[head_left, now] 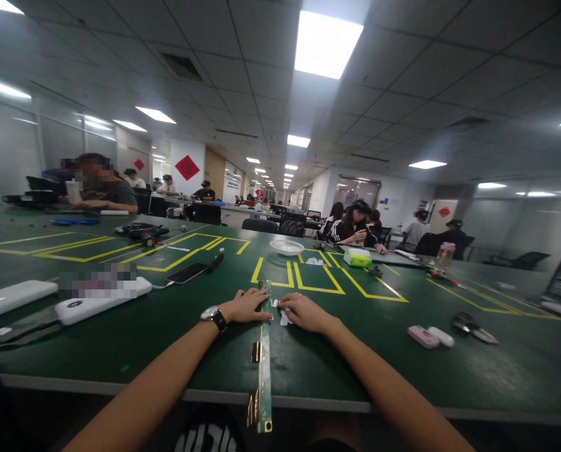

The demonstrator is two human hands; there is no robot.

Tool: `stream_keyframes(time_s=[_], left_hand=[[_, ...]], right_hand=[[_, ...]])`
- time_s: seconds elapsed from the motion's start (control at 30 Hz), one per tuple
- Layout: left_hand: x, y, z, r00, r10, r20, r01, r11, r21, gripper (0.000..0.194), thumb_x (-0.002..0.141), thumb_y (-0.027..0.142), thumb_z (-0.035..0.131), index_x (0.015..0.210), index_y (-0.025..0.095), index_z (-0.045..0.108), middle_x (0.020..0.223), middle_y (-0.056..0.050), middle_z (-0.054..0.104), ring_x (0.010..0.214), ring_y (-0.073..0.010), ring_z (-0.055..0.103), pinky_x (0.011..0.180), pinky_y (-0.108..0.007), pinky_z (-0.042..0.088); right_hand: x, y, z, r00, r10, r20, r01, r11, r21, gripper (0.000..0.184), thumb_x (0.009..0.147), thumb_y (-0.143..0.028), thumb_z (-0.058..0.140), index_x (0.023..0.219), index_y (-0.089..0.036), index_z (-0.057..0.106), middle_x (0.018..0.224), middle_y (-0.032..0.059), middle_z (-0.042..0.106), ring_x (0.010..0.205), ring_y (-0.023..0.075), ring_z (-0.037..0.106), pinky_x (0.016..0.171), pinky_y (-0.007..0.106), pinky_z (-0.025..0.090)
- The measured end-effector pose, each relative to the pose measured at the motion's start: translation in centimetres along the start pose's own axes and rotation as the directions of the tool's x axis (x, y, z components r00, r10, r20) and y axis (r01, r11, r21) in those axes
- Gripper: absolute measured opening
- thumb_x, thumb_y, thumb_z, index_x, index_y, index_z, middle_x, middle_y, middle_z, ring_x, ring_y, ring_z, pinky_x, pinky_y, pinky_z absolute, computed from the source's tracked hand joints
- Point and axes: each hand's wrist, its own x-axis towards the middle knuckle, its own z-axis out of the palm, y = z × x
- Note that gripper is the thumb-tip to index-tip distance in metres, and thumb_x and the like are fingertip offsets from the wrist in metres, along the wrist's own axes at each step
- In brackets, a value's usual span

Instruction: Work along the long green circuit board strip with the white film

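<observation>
A long, narrow green circuit board (pixel 265 361) lies lengthwise in front of me, its near end jutting past the table edge. Gold-coloured flex tabs stick out from its left side. My left hand (pixel 247 306), with a watch on the wrist, holds the far part of the board down, fingers and thumb laid over it. Just right of the board, my right hand (pixel 305 311) has its fingers pinched on a small white tissue-like piece (pixel 284 319) beside the board's edge. The fingertips partly cover this piece.
The green table (pixel 205 370) bears yellow tape outlines. White power banks (pixel 105 300) and a cabled phone (pixel 186 272) are at left. Ahead sit a white round dish (pixel 286 247) and a green-white pack (pixel 357 258). A pink case (pixel 423 337) lies right. Other people sit beyond.
</observation>
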Motion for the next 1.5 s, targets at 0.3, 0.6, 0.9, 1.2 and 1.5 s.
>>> stream_keyframes(time_s=[0.3, 0.6, 0.9, 1.2, 1.5], left_hand=[[0.2, -0.2, 0.2, 1.0, 0.008, 0.014, -0.007, 0.999, -0.045, 0.071, 0.085, 0.068, 0.039, 0.144, 0.029, 0.029, 0.15, -0.008, 0.025, 0.135, -0.0329, 0.02, 0.1, -0.052, 0.02], [0.3, -0.1, 0.1, 0.999, 0.017, 0.029, -0.016, 0.999, -0.045, 0.069, 0.086, 0.067, 0.039, 0.143, 0.028, 0.03, 0.15, -0.009, 0.026, 0.134, -0.0325, 0.022, 0.099, -0.053, 0.02], [0.4, 0.1, 0.4, 1.0, 0.001, 0.005, -0.001, 0.999, -0.034, 0.066, 0.087, 0.063, 0.041, 0.143, 0.028, 0.03, 0.149, -0.009, 0.027, 0.133, -0.0325, 0.022, 0.1, -0.052, 0.02], [0.6, 0.9, 0.9, 0.996, 0.046, -0.077, -0.051, 0.996, -0.071, 0.081, 0.088, 0.062, 0.042, 0.149, 0.022, 0.007, 0.148, -0.014, 0.027, 0.134, -0.0307, 0.022, 0.103, -0.049, 0.015], [0.2, 1.3, 0.3, 0.98, 0.059, -0.188, -0.077, 0.993, -0.092, 0.066, 0.096, 0.053, 0.031, 0.149, 0.024, 0.005, 0.15, -0.01, 0.025, 0.134, -0.0279, 0.022, 0.102, -0.043, 0.02]], right_hand=[[0.1, -0.3, -0.1, 0.999, -0.033, -0.004, 0.033, 0.999, 0.031, 0.037, 0.089, -0.015, 0.041, 0.119, -0.018, 0.062, 0.116, 0.0098, 0.061, 0.107, 0.0187, 0.054, 0.097, 0.033, 0.039], [0.4, 0.8, 0.0, 0.993, -0.113, 0.02, 0.109, 0.984, 0.141, 0.044, 0.084, -0.006, 0.038, 0.121, -0.019, 0.06, 0.121, 0.0073, 0.061, 0.113, 0.0181, 0.052, 0.101, 0.035, 0.037], [0.6, 0.4, 0.6, 0.996, -0.094, 0.0, 0.093, 0.992, 0.085, 0.052, 0.078, 0.0, 0.037, 0.121, -0.02, 0.059, 0.121, 0.0064, 0.061, 0.11, 0.0165, 0.054, 0.099, 0.035, 0.036], [1.2, -0.6, 0.8, 0.99, -0.056, -0.13, 0.052, 0.998, -0.03, 0.045, 0.077, -0.003, 0.044, 0.116, -0.017, 0.061, 0.117, 0.008, 0.063, 0.112, 0.0198, 0.052, 0.098, 0.036, 0.037], [0.6, 1.9, 0.7, 0.999, 0.046, -0.003, -0.046, 0.995, -0.09, 0.047, 0.077, -0.003, 0.042, 0.114, -0.022, 0.063, 0.12, 0.0044, 0.062, 0.112, 0.0183, 0.053, 0.099, 0.033, 0.035]])
